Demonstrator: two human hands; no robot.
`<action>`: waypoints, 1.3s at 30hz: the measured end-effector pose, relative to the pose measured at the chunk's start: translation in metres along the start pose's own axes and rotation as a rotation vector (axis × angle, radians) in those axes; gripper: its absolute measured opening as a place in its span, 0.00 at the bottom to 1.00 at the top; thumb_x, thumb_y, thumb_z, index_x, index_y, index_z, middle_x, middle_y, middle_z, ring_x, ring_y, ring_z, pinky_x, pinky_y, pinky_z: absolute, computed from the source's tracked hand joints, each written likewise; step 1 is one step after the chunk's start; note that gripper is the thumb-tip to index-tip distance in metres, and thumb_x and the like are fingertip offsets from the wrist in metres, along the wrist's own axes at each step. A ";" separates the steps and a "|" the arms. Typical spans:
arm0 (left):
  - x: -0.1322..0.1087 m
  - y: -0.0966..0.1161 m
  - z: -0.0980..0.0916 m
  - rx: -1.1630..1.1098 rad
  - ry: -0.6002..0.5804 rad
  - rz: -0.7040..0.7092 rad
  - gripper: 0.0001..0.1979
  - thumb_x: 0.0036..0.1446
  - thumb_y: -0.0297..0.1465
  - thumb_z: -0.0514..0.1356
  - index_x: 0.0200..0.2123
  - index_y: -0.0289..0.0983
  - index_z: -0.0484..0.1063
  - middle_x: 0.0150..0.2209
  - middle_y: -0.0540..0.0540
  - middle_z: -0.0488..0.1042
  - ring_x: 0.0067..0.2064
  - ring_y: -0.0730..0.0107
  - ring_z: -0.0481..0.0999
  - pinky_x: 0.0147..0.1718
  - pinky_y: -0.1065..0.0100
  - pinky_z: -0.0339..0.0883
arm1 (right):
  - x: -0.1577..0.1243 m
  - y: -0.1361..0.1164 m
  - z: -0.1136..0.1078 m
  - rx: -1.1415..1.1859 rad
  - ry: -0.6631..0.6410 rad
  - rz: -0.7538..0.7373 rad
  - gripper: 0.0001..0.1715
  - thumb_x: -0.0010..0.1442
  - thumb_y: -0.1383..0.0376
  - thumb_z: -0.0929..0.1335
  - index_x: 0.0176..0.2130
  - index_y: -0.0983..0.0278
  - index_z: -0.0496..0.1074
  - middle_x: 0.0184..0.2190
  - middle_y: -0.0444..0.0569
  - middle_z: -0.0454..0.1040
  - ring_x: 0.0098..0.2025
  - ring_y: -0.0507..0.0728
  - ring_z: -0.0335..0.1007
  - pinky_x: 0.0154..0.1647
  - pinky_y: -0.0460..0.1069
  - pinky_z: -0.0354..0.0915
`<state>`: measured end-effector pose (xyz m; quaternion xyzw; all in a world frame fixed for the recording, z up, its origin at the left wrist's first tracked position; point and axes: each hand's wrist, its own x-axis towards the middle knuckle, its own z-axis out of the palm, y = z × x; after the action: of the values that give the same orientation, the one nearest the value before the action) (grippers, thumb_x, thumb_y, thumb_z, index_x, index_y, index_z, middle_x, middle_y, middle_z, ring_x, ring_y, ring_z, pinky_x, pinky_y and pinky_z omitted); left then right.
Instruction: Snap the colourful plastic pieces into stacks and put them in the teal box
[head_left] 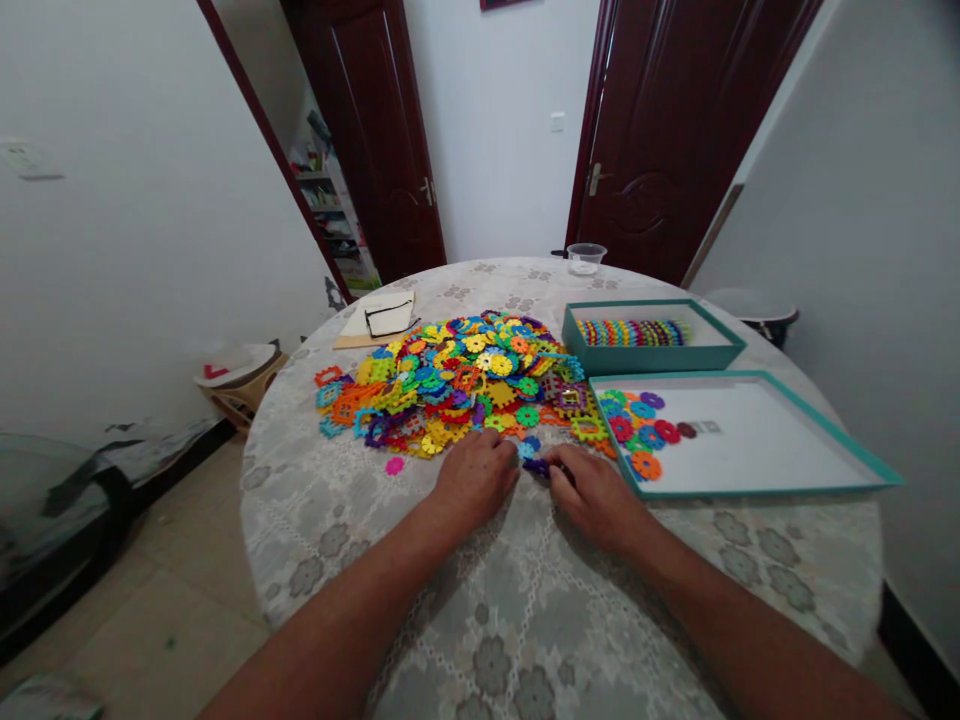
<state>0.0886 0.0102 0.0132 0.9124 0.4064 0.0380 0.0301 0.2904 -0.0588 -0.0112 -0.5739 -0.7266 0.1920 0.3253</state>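
A large heap of colourful plastic snowflake-like linking pieces (pixel 499 365) lies on the table in front of me. My left hand (pixel 480 468) is at the near edge of the heap, its fingers curled down; what they hold, if anything, is hidden. Between the fingers of my right hand (pixel 592 492) is a purple plastic piece (pixel 535 466), pinched just above the tablecloth. Small blue pieces (pixel 529 448) sit just beyond it. Left of my left hand lies a single pink disc (pixel 394 466).
To the right, a white tray with a teal rim (pixel 765 482) carries loose notched discs (pixel 646 465). Behind it stands a teal box (pixel 652 358) with rows of stacked discs. Eyeglasses (pixel 390 318) rest on paper at the back left. A clear plastic bowl (pixel 586 256) is at the far edge.
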 end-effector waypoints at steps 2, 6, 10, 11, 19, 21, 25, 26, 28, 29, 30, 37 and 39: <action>0.002 -0.003 0.005 -0.021 0.020 0.012 0.11 0.70 0.36 0.56 0.47 0.41 0.76 0.46 0.41 0.76 0.49 0.56 0.75 0.49 0.58 0.69 | 0.000 0.002 0.002 -0.010 0.012 -0.023 0.15 0.69 0.68 0.62 0.50 0.63 0.73 0.46 0.53 0.79 0.47 0.58 0.75 0.51 0.52 0.65; -0.002 -0.012 0.012 -0.011 0.032 -0.029 0.09 0.69 0.31 0.55 0.44 0.40 0.76 0.44 0.41 0.75 0.47 0.56 0.74 0.47 0.58 0.68 | 0.001 0.003 0.006 -0.038 0.045 -0.006 0.17 0.70 0.69 0.61 0.54 0.64 0.73 0.48 0.55 0.79 0.49 0.59 0.75 0.54 0.52 0.66; -0.007 -0.018 0.014 -0.022 0.044 -0.057 0.09 0.68 0.28 0.55 0.44 0.41 0.76 0.44 0.41 0.75 0.48 0.55 0.74 0.49 0.57 0.68 | 0.002 0.001 0.005 -0.044 0.038 0.031 0.16 0.68 0.70 0.62 0.51 0.64 0.74 0.45 0.54 0.80 0.46 0.59 0.76 0.49 0.52 0.66; -0.008 -0.018 0.013 -0.039 0.050 -0.051 0.10 0.68 0.28 0.55 0.46 0.41 0.76 0.44 0.41 0.76 0.48 0.55 0.74 0.49 0.57 0.68 | 0.003 0.000 0.004 -0.043 0.032 0.037 0.15 0.67 0.70 0.62 0.49 0.63 0.74 0.43 0.53 0.80 0.44 0.58 0.75 0.48 0.51 0.66; 0.018 0.003 0.002 -0.114 -0.009 0.043 0.16 0.67 0.35 0.60 0.56 0.46 0.73 0.50 0.41 0.75 0.51 0.54 0.76 0.48 0.59 0.69 | 0.002 0.000 0.004 -0.030 0.005 0.006 0.12 0.65 0.73 0.63 0.43 0.62 0.74 0.39 0.48 0.77 0.43 0.57 0.73 0.46 0.50 0.64; 0.028 0.006 0.004 -0.101 -0.033 0.015 0.14 0.66 0.37 0.61 0.54 0.45 0.74 0.49 0.41 0.74 0.49 0.54 0.78 0.45 0.60 0.70 | 0.001 -0.001 0.004 -0.007 0.002 -0.026 0.13 0.65 0.74 0.63 0.44 0.62 0.74 0.40 0.49 0.77 0.44 0.57 0.73 0.48 0.51 0.65; 0.040 0.006 0.008 -0.134 -0.083 -0.008 0.12 0.66 0.34 0.60 0.51 0.43 0.74 0.49 0.41 0.74 0.47 0.55 0.79 0.43 0.62 0.70 | 0.000 -0.001 0.002 0.023 0.012 -0.057 0.15 0.65 0.74 0.63 0.44 0.62 0.75 0.41 0.50 0.78 0.45 0.57 0.74 0.49 0.51 0.66; 0.042 0.005 0.009 -0.153 -0.086 -0.005 0.11 0.66 0.33 0.60 0.51 0.42 0.74 0.49 0.41 0.74 0.48 0.55 0.79 0.43 0.62 0.69 | 0.000 -0.001 0.001 0.028 0.026 -0.057 0.15 0.66 0.74 0.63 0.44 0.62 0.76 0.40 0.50 0.78 0.44 0.57 0.74 0.49 0.51 0.67; 0.045 0.001 0.010 -0.194 -0.082 -0.003 0.12 0.64 0.32 0.62 0.50 0.42 0.73 0.49 0.41 0.75 0.50 0.55 0.79 0.44 0.63 0.69 | 0.001 0.000 -0.002 0.041 0.050 -0.046 0.14 0.66 0.73 0.63 0.44 0.61 0.76 0.40 0.49 0.78 0.45 0.57 0.74 0.49 0.51 0.67; 0.046 -0.001 0.010 -0.213 -0.081 -0.006 0.12 0.63 0.32 0.62 0.49 0.42 0.73 0.49 0.42 0.76 0.50 0.55 0.79 0.44 0.63 0.68 | 0.001 0.001 -0.004 0.051 0.057 -0.039 0.13 0.67 0.72 0.64 0.44 0.61 0.76 0.41 0.49 0.78 0.45 0.57 0.74 0.49 0.51 0.67; 0.047 -0.003 0.010 -0.231 -0.081 -0.011 0.12 0.62 0.33 0.63 0.49 0.42 0.73 0.49 0.42 0.76 0.50 0.55 0.79 0.44 0.64 0.68 | 0.002 0.001 -0.006 0.062 0.059 -0.030 0.13 0.67 0.72 0.64 0.44 0.60 0.77 0.41 0.48 0.78 0.45 0.57 0.74 0.49 0.51 0.67; 0.048 -0.008 0.009 -0.313 -0.094 -0.028 0.11 0.59 0.31 0.63 0.46 0.42 0.72 0.48 0.44 0.77 0.47 0.57 0.78 0.41 0.64 0.66 | 0.004 -0.001 -0.020 0.319 0.033 0.180 0.10 0.65 0.68 0.66 0.43 0.60 0.77 0.34 0.45 0.77 0.36 0.55 0.74 0.37 0.48 0.68; 0.045 -0.007 0.009 -0.321 -0.077 -0.042 0.11 0.58 0.29 0.63 0.45 0.43 0.71 0.47 0.44 0.77 0.46 0.58 0.78 0.41 0.65 0.66 | 0.006 -0.003 -0.029 0.390 -0.025 0.263 0.09 0.65 0.66 0.66 0.43 0.60 0.76 0.30 0.43 0.76 0.31 0.54 0.72 0.32 0.47 0.67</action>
<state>0.1142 0.0485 0.0053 0.8879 0.4127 0.0670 0.1920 0.3079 -0.0567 0.0131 -0.5874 -0.5988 0.3766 0.3932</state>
